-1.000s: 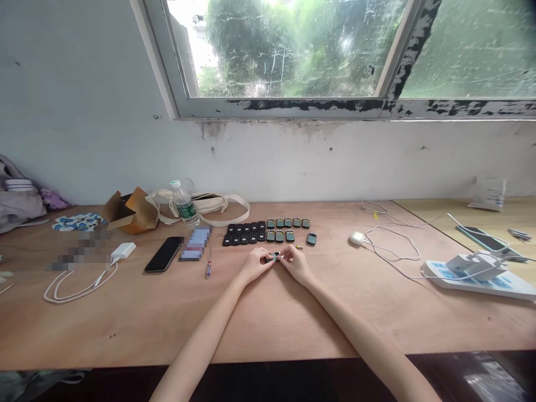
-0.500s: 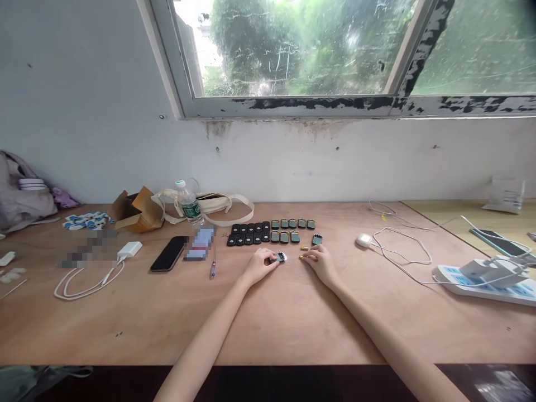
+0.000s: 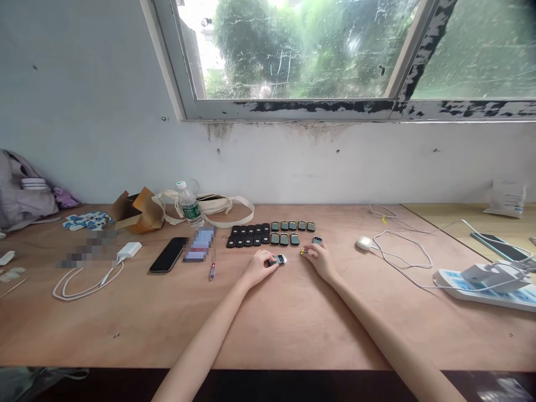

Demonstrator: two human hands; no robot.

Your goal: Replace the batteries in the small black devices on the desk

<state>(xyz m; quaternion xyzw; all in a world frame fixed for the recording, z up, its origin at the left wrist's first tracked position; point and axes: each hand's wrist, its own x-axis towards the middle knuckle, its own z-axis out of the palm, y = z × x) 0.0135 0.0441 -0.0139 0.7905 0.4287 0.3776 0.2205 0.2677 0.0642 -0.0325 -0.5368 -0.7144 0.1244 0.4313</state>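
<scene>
My left hand point(image 3: 258, 268) pinches a small device with a grey screen point(image 3: 277, 259) against the table. To its right, my right hand point(image 3: 321, 261) has its fingers closed on a small yellow-tipped piece point(image 3: 303, 253). A similar screened module point(image 3: 317, 240) lies just beyond my right fingers, partly covered by them. Further back sit two rows of screened modules point(image 3: 295, 239), and beside them on the left two rows of black oval-marked cases point(image 3: 248, 240).
A screwdriver point(image 3: 212, 271), a black phone point(image 3: 168, 254) and a water bottle point(image 3: 190, 206) stand or lie on the left. An open cardboard box point(image 3: 138, 211) is behind. Cables and a power strip point(image 3: 486, 287) occupy the right.
My right hand has moved slightly back and left, nearer the screened module. My left hand keeps its hold on the device.
</scene>
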